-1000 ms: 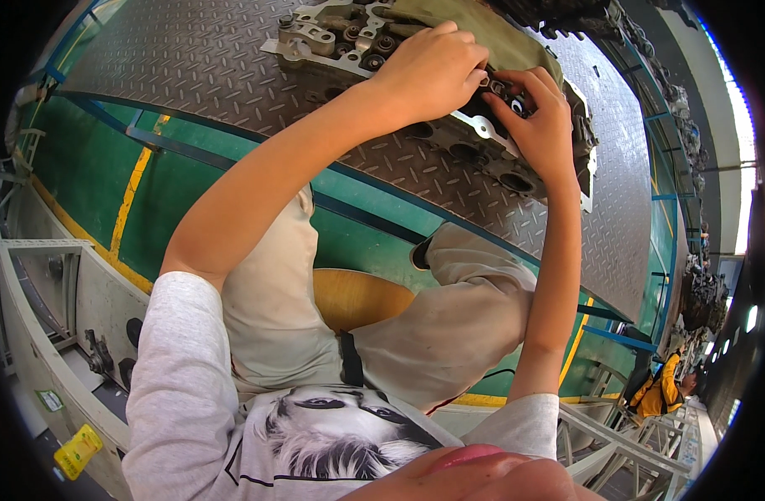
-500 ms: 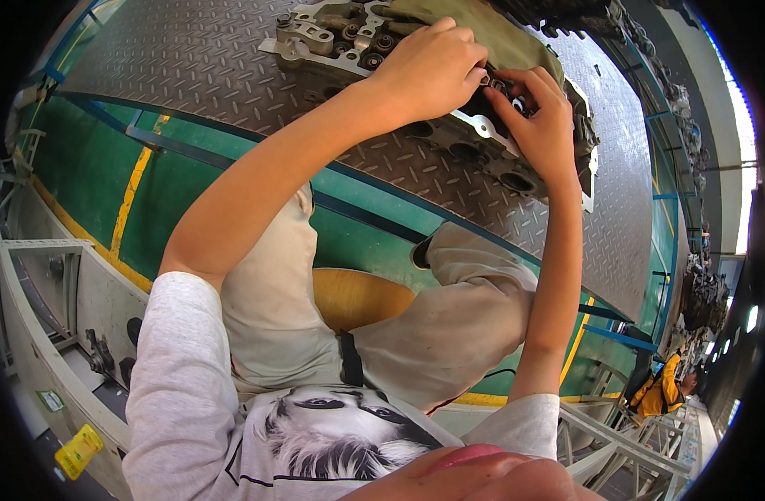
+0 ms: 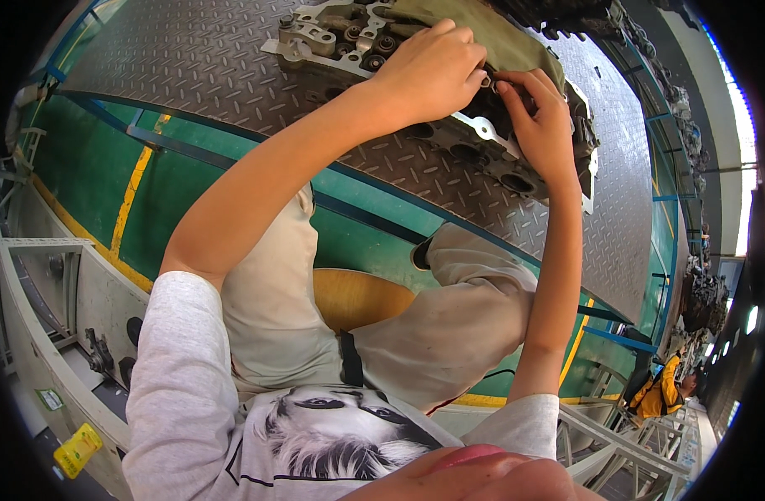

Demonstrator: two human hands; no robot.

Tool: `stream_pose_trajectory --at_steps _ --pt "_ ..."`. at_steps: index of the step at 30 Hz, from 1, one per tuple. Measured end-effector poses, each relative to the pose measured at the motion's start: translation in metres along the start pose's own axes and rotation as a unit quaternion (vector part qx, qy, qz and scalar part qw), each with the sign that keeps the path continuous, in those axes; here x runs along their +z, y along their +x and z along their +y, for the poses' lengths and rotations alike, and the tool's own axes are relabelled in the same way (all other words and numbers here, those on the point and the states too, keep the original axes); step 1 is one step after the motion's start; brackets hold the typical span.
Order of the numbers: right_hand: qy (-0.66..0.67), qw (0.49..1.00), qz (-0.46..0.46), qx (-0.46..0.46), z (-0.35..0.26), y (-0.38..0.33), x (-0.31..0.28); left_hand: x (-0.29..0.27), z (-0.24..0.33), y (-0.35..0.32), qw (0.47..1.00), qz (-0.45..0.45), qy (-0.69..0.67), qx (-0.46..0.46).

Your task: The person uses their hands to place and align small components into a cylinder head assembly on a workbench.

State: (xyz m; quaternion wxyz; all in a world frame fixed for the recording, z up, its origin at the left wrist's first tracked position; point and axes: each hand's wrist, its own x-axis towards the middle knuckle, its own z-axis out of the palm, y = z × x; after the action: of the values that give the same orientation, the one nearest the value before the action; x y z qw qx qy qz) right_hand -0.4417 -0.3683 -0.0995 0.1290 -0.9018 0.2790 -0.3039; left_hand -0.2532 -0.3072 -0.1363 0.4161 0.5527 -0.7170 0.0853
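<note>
A metal engine cylinder head [image 3: 483, 127] lies on the tread-plate table top, its open valve wells and springs showing at the left end. Over its middle my left hand [image 3: 437, 68] is closed, fingertips pinched around a small shiny metal part [image 3: 486, 82]. My right hand [image 3: 543, 121] comes in from the right, thumb and forefinger pressed together right beside that part. What the right fingertips hold, if anything, is too small to make out. Behind both hands an olive-green cloth [image 3: 508, 40] is draped over the far side of the cylinder head.
The tread-plate table [image 3: 190, 63] has a blue metal frame [image 3: 374, 219]. Dark engine parts [image 3: 558, 15] stand at its far edge. Below me is a yellow-brown stool [image 3: 353, 296]. A yellow packet [image 3: 78, 451] lies at lower left; a person in a yellow jacket [image 3: 660, 391] is far right.
My right thumb and forefinger, apart over the cylinder head before, have come together and moved slightly up toward the left fingertips. My left hand has hardly moved.
</note>
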Motion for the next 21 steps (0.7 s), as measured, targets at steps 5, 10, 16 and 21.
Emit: stream_pose_trajectory --at_steps 5,10,16,21 --pt "0.005 1.0 -0.002 0.001 0.0002 0.0001 -0.0003 -0.0016 0.0006 -0.0003 1.0 -0.004 -0.001 -0.004" --pt "0.008 1.0 0.002 -0.01 0.0023 0.0002 -0.0003 -0.001 0.0009 -0.0003 1.0 -0.005 0.0 0.001" --pt "0.018 1.0 -0.002 0.003 0.0019 -0.0002 -0.0007 -0.0001 0.0008 -0.0004 1.0 -0.002 0.006 -0.008" --pt "0.017 1.0 0.004 0.0 0.0011 -0.0005 -0.0003 -0.0015 0.002 -0.0004 1.0 0.001 0.012 -0.018"
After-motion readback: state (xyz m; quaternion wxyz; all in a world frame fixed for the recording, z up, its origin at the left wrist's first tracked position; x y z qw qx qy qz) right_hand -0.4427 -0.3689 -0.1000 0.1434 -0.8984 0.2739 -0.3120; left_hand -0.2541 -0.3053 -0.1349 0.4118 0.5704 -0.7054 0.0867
